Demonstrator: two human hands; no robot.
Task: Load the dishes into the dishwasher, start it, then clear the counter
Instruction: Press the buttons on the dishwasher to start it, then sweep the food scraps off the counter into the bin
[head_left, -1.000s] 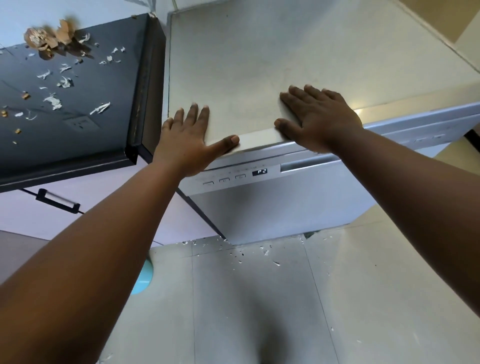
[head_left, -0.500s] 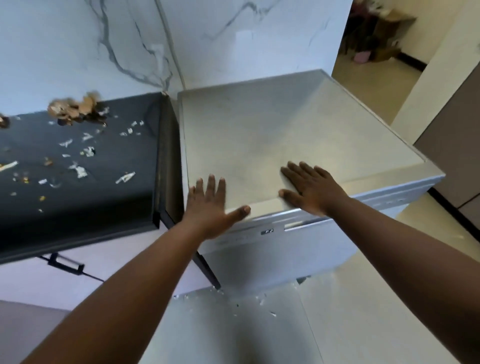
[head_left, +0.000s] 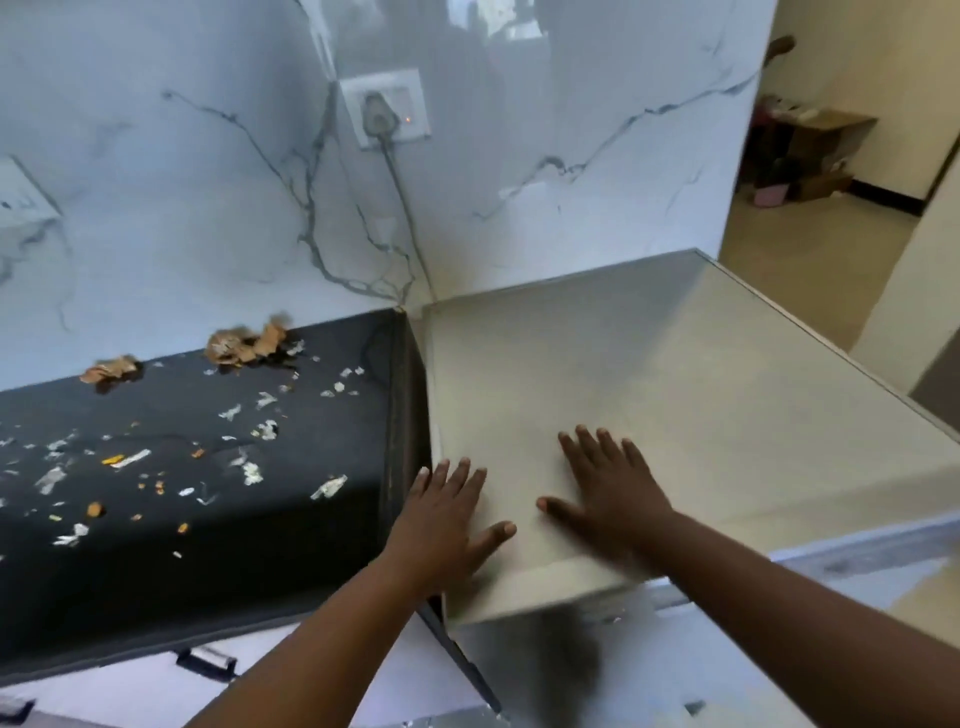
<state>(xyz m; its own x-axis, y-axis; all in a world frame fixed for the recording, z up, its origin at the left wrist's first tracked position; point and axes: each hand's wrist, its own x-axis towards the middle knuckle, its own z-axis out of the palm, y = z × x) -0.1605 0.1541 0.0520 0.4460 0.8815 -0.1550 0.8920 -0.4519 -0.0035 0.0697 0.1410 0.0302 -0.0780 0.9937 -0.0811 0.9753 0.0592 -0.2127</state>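
Both hands lie flat, fingers straight and spread, on the pale grey flat top of the dishwasher (head_left: 675, 374) — neither one holds anything. Left hand (head_left: 447, 525) rests at the near left corner of that top, its thumb stretched out to the right along the front edge and its fingers pointing away toward the wall. Right hand (head_left: 610, 493) lies just beside it, a little farther in from the edge, its thumb reaching left toward the other thumb; the two thumbs are near each other but apart. Below the hands the silver front of the machine is blurred, and its controls cannot be made out.

To the left of the left hand, across a narrow dark gap, runs the black stone counter (head_left: 311, 519). It is strewn with small white and orange scraps (head_left: 249, 467), and brown crumpled peelings (head_left: 244, 343) sit at its far edge against the white marble-veined wall (head_left: 182, 208). Beyond the hands, high on that wall, a grey plug sits in a white wall socket (head_left: 387, 109) — its cord hangs down toward the corner behind the dishwasher.
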